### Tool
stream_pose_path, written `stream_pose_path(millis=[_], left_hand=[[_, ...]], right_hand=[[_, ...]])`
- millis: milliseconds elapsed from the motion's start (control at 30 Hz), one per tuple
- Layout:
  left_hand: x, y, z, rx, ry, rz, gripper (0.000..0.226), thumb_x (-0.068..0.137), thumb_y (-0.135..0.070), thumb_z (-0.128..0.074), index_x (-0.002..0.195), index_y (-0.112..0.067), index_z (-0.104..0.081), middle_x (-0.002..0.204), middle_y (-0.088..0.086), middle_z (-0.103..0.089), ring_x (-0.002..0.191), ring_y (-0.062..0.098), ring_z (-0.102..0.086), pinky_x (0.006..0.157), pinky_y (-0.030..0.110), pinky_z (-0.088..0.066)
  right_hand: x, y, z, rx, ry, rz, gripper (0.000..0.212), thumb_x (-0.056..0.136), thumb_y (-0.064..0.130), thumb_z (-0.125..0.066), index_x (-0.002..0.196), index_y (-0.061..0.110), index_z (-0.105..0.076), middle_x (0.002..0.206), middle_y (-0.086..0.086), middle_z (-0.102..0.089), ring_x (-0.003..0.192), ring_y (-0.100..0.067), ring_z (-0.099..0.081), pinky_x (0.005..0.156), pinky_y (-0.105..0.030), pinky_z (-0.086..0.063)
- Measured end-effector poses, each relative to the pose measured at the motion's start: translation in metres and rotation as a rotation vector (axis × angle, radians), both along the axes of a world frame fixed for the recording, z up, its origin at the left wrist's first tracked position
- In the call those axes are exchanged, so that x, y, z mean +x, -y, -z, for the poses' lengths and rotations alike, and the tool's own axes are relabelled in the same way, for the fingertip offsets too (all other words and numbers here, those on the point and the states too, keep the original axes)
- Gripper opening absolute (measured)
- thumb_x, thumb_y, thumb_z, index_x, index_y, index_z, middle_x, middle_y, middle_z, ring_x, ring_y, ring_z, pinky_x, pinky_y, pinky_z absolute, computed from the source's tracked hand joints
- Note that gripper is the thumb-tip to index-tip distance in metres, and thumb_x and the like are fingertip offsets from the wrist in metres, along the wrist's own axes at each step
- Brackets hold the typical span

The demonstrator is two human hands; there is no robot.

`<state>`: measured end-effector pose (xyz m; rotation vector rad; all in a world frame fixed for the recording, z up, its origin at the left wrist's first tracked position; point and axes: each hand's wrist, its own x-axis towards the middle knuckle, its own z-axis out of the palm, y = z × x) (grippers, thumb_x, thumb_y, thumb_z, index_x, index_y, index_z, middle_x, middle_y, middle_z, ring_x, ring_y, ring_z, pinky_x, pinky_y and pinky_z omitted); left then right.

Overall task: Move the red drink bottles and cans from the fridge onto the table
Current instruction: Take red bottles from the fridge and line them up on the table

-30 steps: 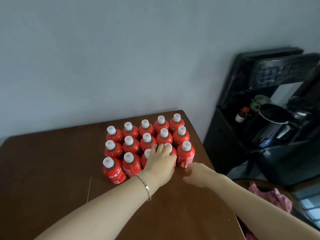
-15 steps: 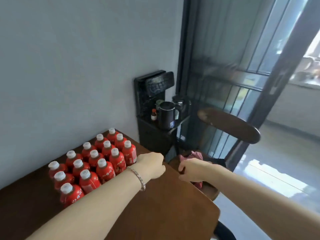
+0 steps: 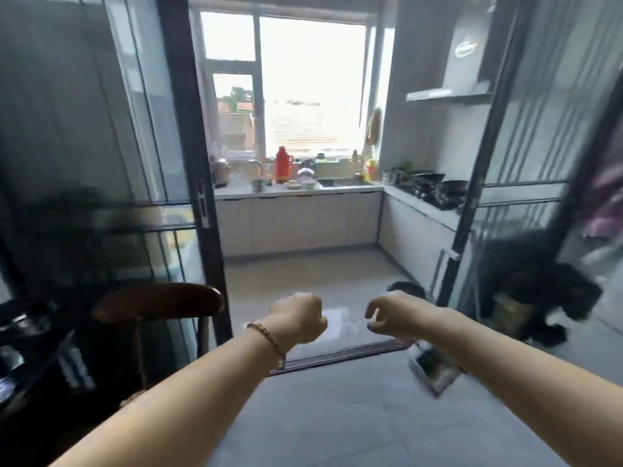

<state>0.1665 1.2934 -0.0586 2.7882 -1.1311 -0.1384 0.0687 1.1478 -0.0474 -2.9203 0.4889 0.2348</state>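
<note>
Turned from brown wooden table toward black-framed kitchen doorway (image 3: pixel 194 163); left hand (image 3: pixel 298 318) fisted, right hand (image 3: pixel 387 315) loosely curled, both empty; another fridge trip likely.

Hands (image 3: pixel 298 318) before kitchen doorway (image 3: pixel 303 264)

Wide-angle head view faces forward past door frame (image 3: pixel 188 136) toward far kitchen window (image 3: pixel 310 89); edges smeared, perhaps motion.
</note>
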Motion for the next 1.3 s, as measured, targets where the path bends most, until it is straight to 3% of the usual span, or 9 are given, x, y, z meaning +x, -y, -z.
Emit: stream_pose_path(millis=[267,334,434,600,767,934,1034,1167,1301], left_hand=[[-0.082,0.261,-0.048,-0.099,0.107,0.411,0.029,0.093,-0.026,-0.044,0.112,-0.013,-0.061,0.117,0.006,-0.061,0.107,0.027,-0.058,0.084,0.031,-0.047],[-0.112,0.347,-0.061,-0.121,0.129,0.506,0.027,0.093,-0.026,-0.043,0.11,-0.013,-0.061,0.112,0.005,-0.063,0.101,0.025,-0.06,0.077,0.031,-0.048],[-0.14,0.432,-0.076,-0.136,0.142,0.596,0.028,0.094,-0.03,-0.043,0.106,-0.013,-0.061,0.107,0.003,-0.063,0.095,0.023,-0.061,0.067,0.03,-0.044],[-0.185,0.584,-0.103,-0.166,0.171,0.723,0.026,0.093,-0.028,-0.043,0.106,-0.013,-0.061,0.108,0.003,-0.063,0.097,0.023,-0.06,0.071,0.03,-0.043],[-0.206,0.7,-0.109,-0.176,0.204,0.818,0.027,0.093,-0.024,-0.041,0.111,-0.012,-0.058,0.113,0.003,-0.061,0.104,0.026,-0.059,0.083,0.036,-0.048],[-0.22,0.842,-0.114,-0.229,0.196,0.954,0.025,0.091,-0.023,-0.043,0.106,-0.012,-0.06,0.108,0.004,-0.063,0.099,0.026,-0.061,0.078,0.033,-0.048],[-0.23,0.901,-0.117,-0.261,0.185,1.027,0.025,0.09,-0.024,-0.044,0.104,-0.014,-0.061,0.107,0.005,-0.064,0.097,0.027,-0.062,0.076,0.032,-0.048],[-0.256,1.006,-0.12,-0.275,0.147,1.131,0.025,0.091,-0.018,-0.038,0.101,-0.014,-0.061,0.1,0.004,-0.066,0.088,0.026,-0.064,0.07,0.031,-0.047],[-0.285,1.073,-0.113,-0.266,0.12,1.21,0.023,0.091,-0.019,-0.039,0.099,-0.013,-0.061,0.1,0.004,-0.065,0.087,0.026,-0.06,0.07,0.03,-0.046]], right_hand=[[-0.131,0.212,-0.062,-0.039,0.131,0.359,0.025,0.092,0.025,-0.053,0.111,0.012,-0.065,0.11,-0.004,-0.066,0.101,-0.022,-0.061,0.085,-0.033,-0.051],[-0.17,0.284,-0.075,-0.072,0.163,0.461,0.023,0.091,0.026,-0.053,0.107,0.016,-0.065,0.108,-0.002,-0.066,0.099,-0.022,-0.062,0.085,-0.033,-0.052],[-0.204,0.36,-0.088,-0.106,0.182,0.575,0.02,0.088,0.026,-0.054,0.103,0.02,-0.065,0.109,-0.002,-0.066,0.099,-0.022,-0.062,0.09,-0.036,-0.051],[-0.262,0.483,-0.113,-0.175,0.162,0.769,0.023,0.089,0.022,-0.051,0.107,0.017,-0.065,0.114,-0.002,-0.064,0.104,-0.023,-0.061,0.089,-0.035,-0.051],[-0.29,0.584,-0.113,-0.207,0.18,0.907,0.023,0.086,0.02,-0.05,0.1,0.014,-0.068,0.108,-0.005,-0.067,0.096,-0.025,-0.064,0.084,-0.036,-0.054],[-0.303,0.693,-0.111,-0.204,0.209,1.066,0.024,0.087,0.018,-0.05,0.101,0.01,-0.067,0.11,-0.009,-0.068,0.097,-0.028,-0.064,0.068,-0.027,-0.044],[-0.312,0.738,-0.111,-0.201,0.206,1.151,0.023,0.086,0.015,-0.045,0.092,0.008,-0.066,0.107,-0.013,-0.067,0.084,-0.029,-0.063,0.06,-0.026,-0.04],[-0.333,0.82,-0.108,-0.234,0.217,1.258,0.021,0.088,0.015,-0.047,0.093,0.012,-0.066,0.101,-0.007,-0.067,0.09,-0.026,-0.063,0.071,-0.03,-0.049],[-0.36,0.88,-0.103,-0.297,0.208,1.317,0.012,0.087,0.016,-0.05,0.078,0.018,-0.057,0.089,-0.003,-0.063,0.083,-0.024,-0.059,0.066,-0.027,-0.044]])
